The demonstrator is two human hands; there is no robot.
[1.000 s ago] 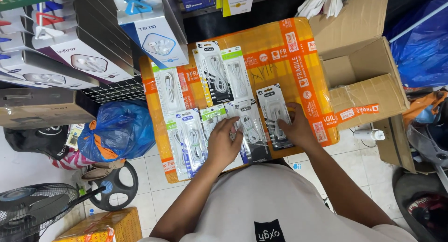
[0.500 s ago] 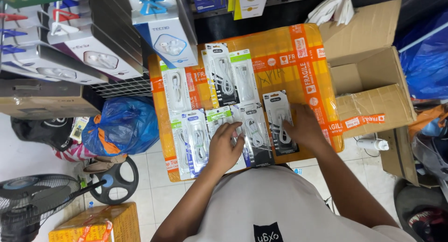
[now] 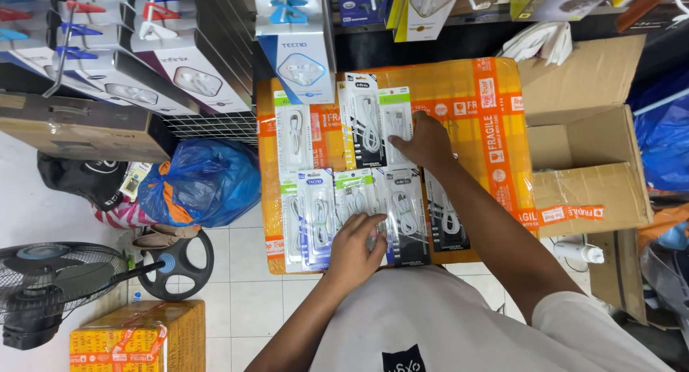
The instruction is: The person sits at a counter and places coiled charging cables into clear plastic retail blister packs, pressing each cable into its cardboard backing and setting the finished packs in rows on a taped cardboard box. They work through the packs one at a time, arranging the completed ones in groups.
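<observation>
Head view, looking straight down; largest item is a sealed carton (image 3: 495,92) wrapped in yellow film with orange tape bands, serving as the work surface; an open brown cardboard box (image 3: 588,164) stands against its right edge; a blue plastic bag (image 3: 208,182) lies on the tiled floor just off its left edge, with a black floor fan (image 3: 50,286) and a small steering wheel (image 3: 179,264) further toward the lower left.

On the carton, flat cable packets lie in two rows, side by side and partly overlapping; far row, near the carton's far-left corner: a green-topped packet (image 3: 293,135), a dark packet (image 3: 364,124), and a second green-topped packet (image 3: 394,117); near row, along the near edge: a blue-topped packet (image 3: 316,214), a green-headed packet (image 3: 354,192), a dark-bordered packet (image 3: 405,214), and a further packet (image 3: 448,218) largely hidden under the right forearm.

Right hand (image 3: 423,142): reached to the far row, fingers spread narrowly and laid flat on the right edge of the second green-topped packet; pressing rather than clasping.

Left hand (image 3: 355,246): at the near edge, fingers curled loosely over the lower part of the green-headed packet, fingertips touching the dark-bordered packet beside it; whether it pinches either cannot be told.
</observation>
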